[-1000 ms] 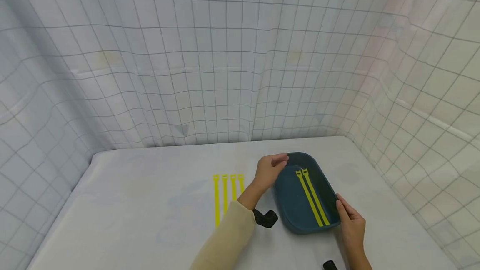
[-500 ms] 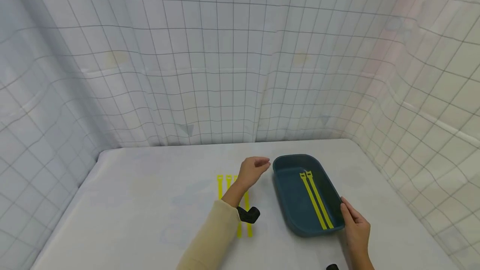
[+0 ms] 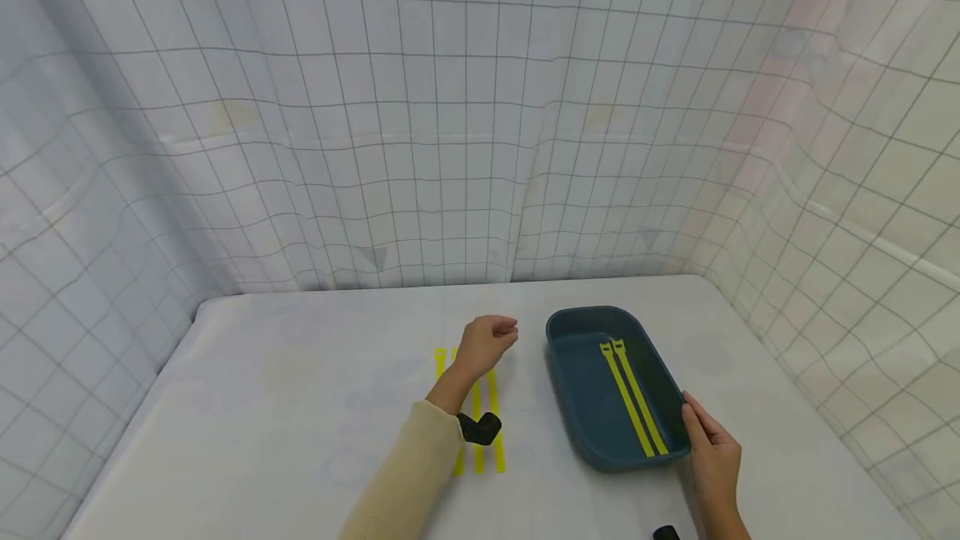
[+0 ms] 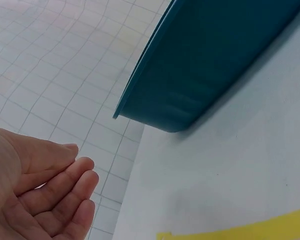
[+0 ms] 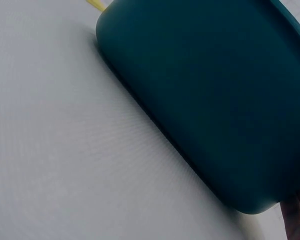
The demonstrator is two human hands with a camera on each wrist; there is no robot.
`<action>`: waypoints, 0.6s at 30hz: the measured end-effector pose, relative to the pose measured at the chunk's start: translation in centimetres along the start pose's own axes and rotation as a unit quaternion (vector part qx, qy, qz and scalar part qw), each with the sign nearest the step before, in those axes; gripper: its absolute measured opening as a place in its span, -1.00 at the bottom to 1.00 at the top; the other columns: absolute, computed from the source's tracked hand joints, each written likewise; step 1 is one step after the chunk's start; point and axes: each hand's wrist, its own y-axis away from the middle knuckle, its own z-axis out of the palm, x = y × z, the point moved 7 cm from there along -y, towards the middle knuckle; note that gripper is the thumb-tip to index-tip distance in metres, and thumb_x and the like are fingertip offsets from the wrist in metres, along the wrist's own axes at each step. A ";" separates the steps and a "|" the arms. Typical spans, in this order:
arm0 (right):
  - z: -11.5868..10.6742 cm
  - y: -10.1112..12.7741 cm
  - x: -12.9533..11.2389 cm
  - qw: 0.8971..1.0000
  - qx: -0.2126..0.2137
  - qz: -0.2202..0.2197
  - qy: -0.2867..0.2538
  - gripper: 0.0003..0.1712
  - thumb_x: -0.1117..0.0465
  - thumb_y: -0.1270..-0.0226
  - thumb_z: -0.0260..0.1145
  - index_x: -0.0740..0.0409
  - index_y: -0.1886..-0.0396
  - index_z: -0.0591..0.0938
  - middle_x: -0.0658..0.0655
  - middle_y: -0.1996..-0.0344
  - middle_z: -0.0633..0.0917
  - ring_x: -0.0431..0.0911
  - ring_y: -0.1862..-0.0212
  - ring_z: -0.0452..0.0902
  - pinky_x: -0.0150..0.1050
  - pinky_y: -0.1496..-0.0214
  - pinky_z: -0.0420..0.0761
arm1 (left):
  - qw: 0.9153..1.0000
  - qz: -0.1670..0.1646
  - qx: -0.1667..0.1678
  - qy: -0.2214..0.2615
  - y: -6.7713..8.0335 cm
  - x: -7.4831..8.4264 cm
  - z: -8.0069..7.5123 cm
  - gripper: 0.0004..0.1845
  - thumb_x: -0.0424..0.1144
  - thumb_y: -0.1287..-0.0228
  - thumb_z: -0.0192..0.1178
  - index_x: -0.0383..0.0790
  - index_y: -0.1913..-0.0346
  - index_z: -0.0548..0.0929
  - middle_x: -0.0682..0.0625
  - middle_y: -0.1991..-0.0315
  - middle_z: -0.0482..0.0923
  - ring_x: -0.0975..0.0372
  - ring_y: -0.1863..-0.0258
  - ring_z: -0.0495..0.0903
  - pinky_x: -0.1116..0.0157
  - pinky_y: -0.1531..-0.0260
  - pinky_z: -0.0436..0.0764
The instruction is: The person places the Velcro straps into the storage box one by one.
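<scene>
Gridded curtain (white table)

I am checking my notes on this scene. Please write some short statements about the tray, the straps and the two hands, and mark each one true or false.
1. Two yellow straps lie inside the tray. True.
2. The left hand grips the tray's rim. False: it is apart from the tray, above the straps on the table, and holds nothing.
3. The right hand touches the tray's near right corner. True.
4. The tray is red. False: it is dark teal.
5. All straps are in the tray. False: several lie on the table, left of the tray.
</scene>
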 end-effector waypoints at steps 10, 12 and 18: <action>-0.1 -0.1 0.0 1.000 0.004 0.006 0.004 -0.46 0.04 -0.21 0.30 0.34 -0.06 0.55 -0.27 0.20 0.64 -0.47 0.02 0.44 -0.64 0.12 0.40 | 0.999 -0.003 0.001 -0.044 0.0 -1.3 -1.0 -0.75 -0.39 -0.21 0.18 -0.39 0.06 0.61 -0.11 0.20 0.62 0.10 0.19 0.59 0.23 0.16 0.56; -0.1 -0.1 0.0 1.000 0.003 0.009 0.004 -0.45 0.04 -0.20 0.31 0.34 -0.07 0.54 -0.24 0.17 0.64 -0.47 0.01 0.44 -0.64 0.11 0.40 | 0.999 0.000 -0.003 -0.049 0.0 -1.5 -1.2 -0.76 -0.41 -0.21 0.18 -0.40 0.07 0.61 -0.13 0.20 0.62 0.09 0.19 0.59 0.22 0.17 0.56; 0.0 0.0 0.2 1.000 -0.001 0.016 0.001 -0.44 0.03 -0.20 0.31 0.33 -0.08 0.54 -0.23 0.16 0.64 -0.46 0.00 0.43 -0.64 0.11 0.40 | 0.999 0.009 0.012 -0.046 0.2 -1.9 -2.0 -0.78 -0.42 -0.19 0.18 -0.41 0.10 0.62 -0.15 0.20 0.62 0.06 0.19 0.59 0.19 0.17 0.55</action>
